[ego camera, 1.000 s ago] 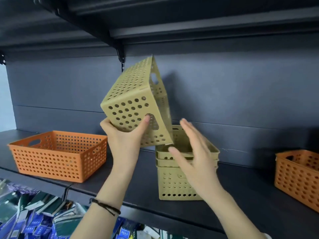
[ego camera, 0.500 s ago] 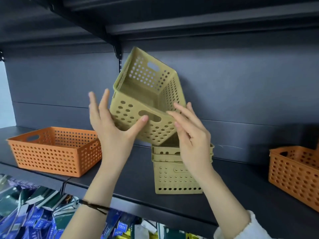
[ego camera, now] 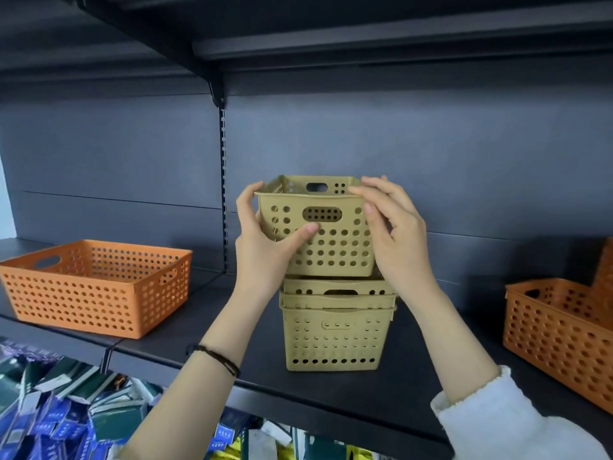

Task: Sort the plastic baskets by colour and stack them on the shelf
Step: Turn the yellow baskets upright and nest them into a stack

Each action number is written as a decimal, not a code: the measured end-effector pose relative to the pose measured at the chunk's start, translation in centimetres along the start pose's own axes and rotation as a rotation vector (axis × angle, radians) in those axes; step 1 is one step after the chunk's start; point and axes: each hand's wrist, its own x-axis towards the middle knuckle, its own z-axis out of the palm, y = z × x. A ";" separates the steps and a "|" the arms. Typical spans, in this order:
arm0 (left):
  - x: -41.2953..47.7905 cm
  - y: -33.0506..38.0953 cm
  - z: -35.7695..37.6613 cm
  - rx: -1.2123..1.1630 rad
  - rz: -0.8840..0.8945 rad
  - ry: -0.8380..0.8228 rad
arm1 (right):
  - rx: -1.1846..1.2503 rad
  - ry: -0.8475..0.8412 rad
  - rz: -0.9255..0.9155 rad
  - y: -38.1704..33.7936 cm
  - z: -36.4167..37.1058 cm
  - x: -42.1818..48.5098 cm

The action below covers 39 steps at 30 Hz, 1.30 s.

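Left hand (ego camera: 265, 240): grips the yellow basket (ego camera: 331, 240) at its left side.
Right hand (ego camera: 394, 234): grips its right rim.
Basket: upright, just above the yellow stack (ego camera: 335, 330) on the shelf (ego camera: 205, 330).

Two bare hands, forearms in view from below. Left hand (ego camera: 265, 247): no ring visible, nails short, unpainted as far as visible. Left forearm bare, no sleeve showing. Thin dark bracelet (ego camera: 220, 358) at left wrist, several cord strands, looped close together. Right hand (ego camera: 398, 240): no ring or band visible, wrist bare. Right forearm bare up to white fleecy sleeve (ego camera: 504, 423), soft nubby texture, cuff edge slightly scalloped, loose round arm.
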 end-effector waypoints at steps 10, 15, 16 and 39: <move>0.5 0.3 1.2 0.159 0.045 -0.053 | -0.002 -0.065 0.064 2.8 -2.2 -0.1; -1.0 -0.5 1.5 0.151 0.043 -0.090 | 0.026 -0.059 0.026 2.9 -3.4 -0.7; -1.3 -0.8 1.4 0.177 0.036 -0.101 | 0.021 -0.080 0.043 3.2 -3.3 -0.9; -2.7 -5.9 -4.0 0.221 -0.040 -0.264 | -0.027 -0.157 0.183 3.7 2.6 -7.9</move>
